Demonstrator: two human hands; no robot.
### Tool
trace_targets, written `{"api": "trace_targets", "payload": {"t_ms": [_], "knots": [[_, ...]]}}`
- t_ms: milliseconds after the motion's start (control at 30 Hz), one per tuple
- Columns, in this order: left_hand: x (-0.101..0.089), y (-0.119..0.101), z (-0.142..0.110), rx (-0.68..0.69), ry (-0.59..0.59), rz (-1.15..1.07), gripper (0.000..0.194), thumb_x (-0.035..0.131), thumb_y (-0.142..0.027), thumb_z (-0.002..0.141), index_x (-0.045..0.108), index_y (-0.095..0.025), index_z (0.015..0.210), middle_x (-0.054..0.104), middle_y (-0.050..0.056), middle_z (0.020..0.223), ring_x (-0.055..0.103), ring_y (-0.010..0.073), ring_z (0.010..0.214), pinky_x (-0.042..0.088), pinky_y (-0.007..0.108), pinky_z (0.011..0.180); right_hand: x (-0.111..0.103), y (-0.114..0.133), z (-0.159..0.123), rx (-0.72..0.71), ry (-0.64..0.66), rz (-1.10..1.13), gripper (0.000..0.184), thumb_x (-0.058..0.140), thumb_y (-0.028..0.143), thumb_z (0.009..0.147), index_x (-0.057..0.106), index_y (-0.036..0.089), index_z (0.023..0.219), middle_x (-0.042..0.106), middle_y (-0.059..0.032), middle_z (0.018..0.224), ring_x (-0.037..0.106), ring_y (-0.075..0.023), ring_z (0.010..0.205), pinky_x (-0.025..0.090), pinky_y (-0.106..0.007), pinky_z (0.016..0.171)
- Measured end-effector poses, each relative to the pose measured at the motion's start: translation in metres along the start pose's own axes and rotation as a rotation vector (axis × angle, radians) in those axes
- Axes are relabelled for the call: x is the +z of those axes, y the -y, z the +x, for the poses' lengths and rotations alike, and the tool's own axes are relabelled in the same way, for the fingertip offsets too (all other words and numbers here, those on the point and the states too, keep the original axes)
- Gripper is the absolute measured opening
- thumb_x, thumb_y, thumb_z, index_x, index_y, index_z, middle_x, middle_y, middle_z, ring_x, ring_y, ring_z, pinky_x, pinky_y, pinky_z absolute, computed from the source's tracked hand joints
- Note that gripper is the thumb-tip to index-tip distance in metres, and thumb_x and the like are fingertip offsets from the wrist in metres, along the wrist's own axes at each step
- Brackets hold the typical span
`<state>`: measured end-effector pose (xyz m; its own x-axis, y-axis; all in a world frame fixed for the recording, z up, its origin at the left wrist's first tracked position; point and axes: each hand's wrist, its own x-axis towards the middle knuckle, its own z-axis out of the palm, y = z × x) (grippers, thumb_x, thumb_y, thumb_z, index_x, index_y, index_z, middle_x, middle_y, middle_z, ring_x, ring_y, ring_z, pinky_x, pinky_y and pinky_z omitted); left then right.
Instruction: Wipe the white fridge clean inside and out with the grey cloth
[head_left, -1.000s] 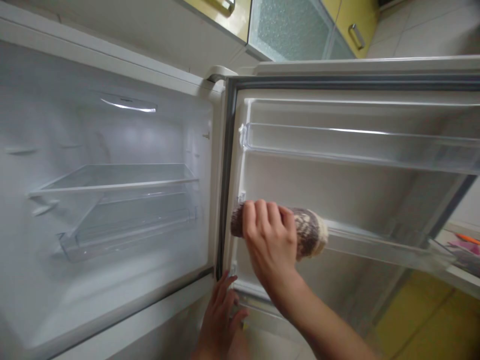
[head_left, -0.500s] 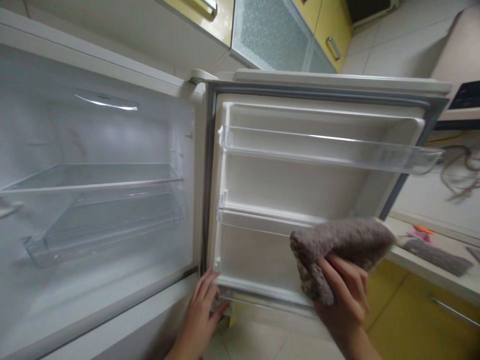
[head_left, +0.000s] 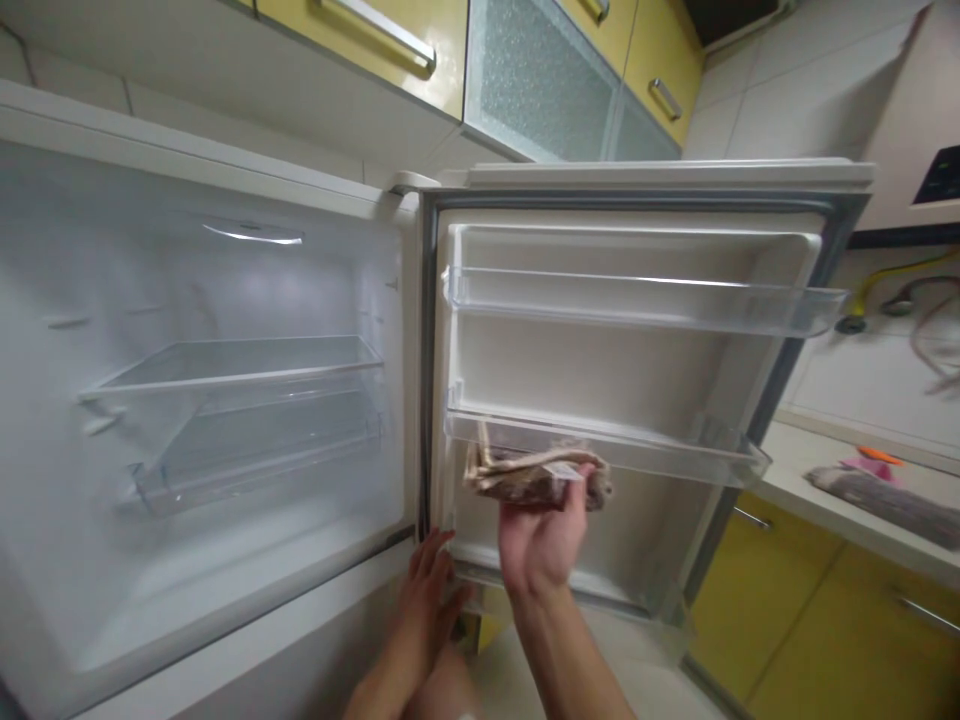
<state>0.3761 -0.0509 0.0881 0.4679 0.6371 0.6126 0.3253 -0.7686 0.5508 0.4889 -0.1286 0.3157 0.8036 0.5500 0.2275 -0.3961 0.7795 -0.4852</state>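
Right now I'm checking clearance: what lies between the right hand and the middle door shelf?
The head view shows brown cloth, held in the right hand.

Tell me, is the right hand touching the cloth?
Touching: the head view shows the right hand under the cloth, its thumb lying over the near side.

We saw glossy yellow wall cabinets (head_left: 375,45) with metal bar handles running along the top, a frosted-glass panel (head_left: 551,85) set among them. Pale tiles covered the wall (head_left: 787,120) at the right. Below it we noted a light countertop (head_left: 791,445), yellow base cabinets (head_left: 765,590) and a pale floor (head_left: 664,695). Light glinted off the upper doors.
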Motion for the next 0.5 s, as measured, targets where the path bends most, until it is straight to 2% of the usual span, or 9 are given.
{"api": "trace_targets", "payload": {"t_ms": [67, 133, 200, 267, 333, 400, 467, 500], "knots": [[0.005, 0.003, 0.0, 0.013, -0.007, 0.032, 0.027, 0.065, -0.018, 0.093, 0.071, -0.024, 0.119, 0.066, 0.011, 0.154, 0.054, 0.0321, 0.153, 0.055, 0.059, 0.12, 0.02, -0.024, -0.01, 0.13, 0.07, 0.048, 0.06, 0.068, 0.079, 0.091, 0.074, 0.025, 0.116, 0.079, -0.004, 0.114, 0.076, -0.0217, 0.107, 0.061, -0.044, 0.105], [0.008, 0.005, 0.0, 0.028, -0.011, 0.057, 0.028, 0.065, -0.018, 0.093, 0.071, -0.024, 0.12, 0.064, 0.011, 0.156, 0.053, 0.0322, 0.155, 0.055, 0.058, 0.12, 0.029, -0.033, -0.013, 0.21, 0.104, 0.076, 0.06, 0.071, 0.08, 0.089, 0.074, 0.024, 0.112, 0.079, -0.0045, 0.112, 0.076, -0.0225, 0.109, 0.061, -0.044, 0.106], [0.009, 0.005, 0.0, 0.047, -0.026, 0.072, 0.018, 0.066, -0.02, 0.094, 0.071, -0.025, 0.111, 0.065, 0.01, 0.156, 0.054, 0.032, 0.153, 0.056, 0.058, 0.119, 0.024, -0.023, -0.007, 0.211, 0.084, 0.07, 0.059, 0.071, 0.078, 0.089, 0.073, 0.024, 0.113, 0.079, -0.0044, 0.11, 0.076, -0.0231, 0.108, 0.062, -0.045, 0.104], [0.008, 0.003, 0.001, 0.048, -0.045, 0.065, 0.015, 0.066, -0.022, 0.096, 0.07, -0.025, 0.11, 0.067, 0.009, 0.154, 0.058, 0.0307, 0.15, 0.057, 0.059, 0.118, 0.005, 0.004, 0.002, 0.113, 0.004, 0.023, 0.056, 0.069, 0.075, 0.092, 0.073, 0.026, 0.119, 0.079, -0.0036, 0.109, 0.077, -0.0235, 0.105, 0.063, -0.046, 0.101], [0.005, -0.001, 0.002, 0.023, -0.023, 0.045, 0.015, 0.066, -0.025, 0.098, 0.07, -0.026, 0.113, 0.067, 0.008, 0.154, 0.057, 0.0297, 0.151, 0.055, 0.059, 0.121, -0.022, 0.039, 0.011, -0.095, -0.096, -0.077, 0.055, 0.062, 0.072, 0.097, 0.07, 0.03, 0.131, 0.078, -0.0037, 0.111, 0.077, -0.0259, 0.105, 0.065, -0.05, 0.098], [0.002, -0.005, 0.002, -0.011, 0.013, 0.032, 0.007, 0.065, -0.028, 0.1, 0.07, -0.026, 0.104, 0.065, 0.008, 0.156, 0.054, 0.0299, 0.154, 0.052, 0.059, 0.124, -0.049, 0.071, 0.016, -0.414, -0.166, -0.247, 0.055, 0.051, 0.069, 0.104, 0.065, 0.032, 0.142, 0.076, -0.0059, 0.118, 0.075, -0.0309, 0.112, 0.064, -0.058, 0.096], [0.0, -0.007, 0.001, -0.022, 0.033, 0.032, 0.008, 0.065, -0.032, 0.101, 0.068, -0.026, 0.096, 0.065, 0.007, 0.158, 0.053, 0.0307, 0.155, 0.052, 0.06, 0.124, -0.07, 0.097, 0.019, -0.788, -0.196, -0.558, 0.057, 0.039, 0.064, 0.108, 0.06, 0.032, 0.151, 0.074, -0.0105, 0.123, 0.072, -0.037, 0.119, 0.062, -0.066, 0.095], [-0.001, -0.007, 0.001, -0.016, 0.031, 0.035, 0.009, 0.066, -0.032, 0.101, 0.068, -0.026, 0.094, 0.065, 0.006, 0.158, 0.054, 0.0308, 0.155, 0.053, 0.059, 0.123, -0.077, 0.107, 0.019, -0.934, -0.197, -0.727, 0.056, 0.04, 0.061, 0.108, 0.06, 0.032, 0.152, 0.073, -0.0128, 0.123, 0.071, -0.0402, 0.121, 0.061, -0.069, 0.094]]}}
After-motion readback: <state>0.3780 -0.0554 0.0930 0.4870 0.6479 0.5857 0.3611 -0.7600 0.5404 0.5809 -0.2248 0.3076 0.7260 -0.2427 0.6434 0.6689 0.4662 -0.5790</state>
